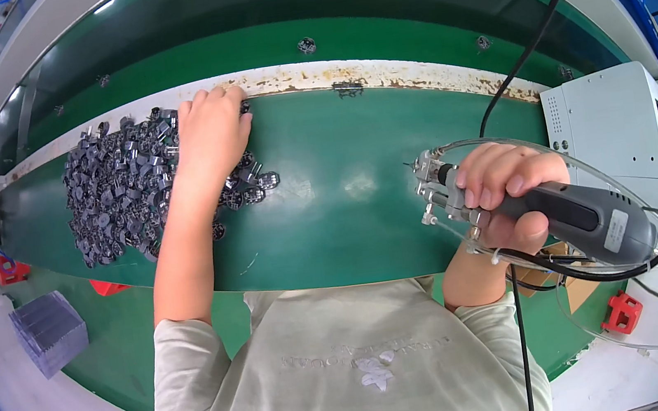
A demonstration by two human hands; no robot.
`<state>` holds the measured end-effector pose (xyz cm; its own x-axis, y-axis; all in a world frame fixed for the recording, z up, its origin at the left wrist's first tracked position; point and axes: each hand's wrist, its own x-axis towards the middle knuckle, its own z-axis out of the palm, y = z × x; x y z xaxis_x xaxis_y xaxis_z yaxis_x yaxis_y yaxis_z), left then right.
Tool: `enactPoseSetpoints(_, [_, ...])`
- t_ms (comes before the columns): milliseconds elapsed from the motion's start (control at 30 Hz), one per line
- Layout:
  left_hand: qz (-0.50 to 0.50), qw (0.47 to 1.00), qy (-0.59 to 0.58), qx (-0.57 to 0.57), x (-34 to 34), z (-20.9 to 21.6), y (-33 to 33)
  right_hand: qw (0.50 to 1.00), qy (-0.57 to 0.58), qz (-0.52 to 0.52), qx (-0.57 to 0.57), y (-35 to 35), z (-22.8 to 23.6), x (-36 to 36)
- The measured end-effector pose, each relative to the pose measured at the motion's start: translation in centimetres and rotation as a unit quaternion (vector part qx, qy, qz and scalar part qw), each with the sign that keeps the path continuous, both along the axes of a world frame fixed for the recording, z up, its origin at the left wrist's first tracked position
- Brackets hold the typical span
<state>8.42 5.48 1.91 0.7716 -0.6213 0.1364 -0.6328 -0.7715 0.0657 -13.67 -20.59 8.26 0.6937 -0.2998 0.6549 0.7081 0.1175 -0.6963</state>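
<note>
My right hand (509,182) is wrapped around a grey powered screwdriver (597,220), its metal nozzle (430,184) pointing left above the green worktop (332,230). A clear hose and black cables run from the tool. At the far edge of a heap of small black parts (123,187), my left hand (213,133) is closed, palm down. Between its thumb and forefinger a small black part (245,107) shows in part; the fingers hide the rest. A few loose parts (264,182) lie to the right of that forearm.
Behind a worn white ledge (403,75), spaced parts (307,45) lie on a green strip. A light grey machine box (611,135) stands at the right, near a hanging black cable (525,55). Below are a grey bin (49,332) and a red stand (622,313).
</note>
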Motion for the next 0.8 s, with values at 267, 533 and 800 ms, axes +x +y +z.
enactPoseSetpoints(267, [-0.259,0.943,0.183,-0.104,-7.6,0.6,-5.2,0.999,0.018,0.027,0.025,0.8,0.1,0.6])
enactPoseSetpoints(533, [-0.281,0.891,0.259,-0.246,-9.1,-3.0,-5.6,0.995,0.070,0.028,-0.058,1.9,0.1,1.0])
enactPoseSetpoints(800, [-0.300,0.876,0.275,-0.259,-8.7,-3.5,-5.3,0.995,0.072,0.035,-0.064,1.9,-0.4,1.7])
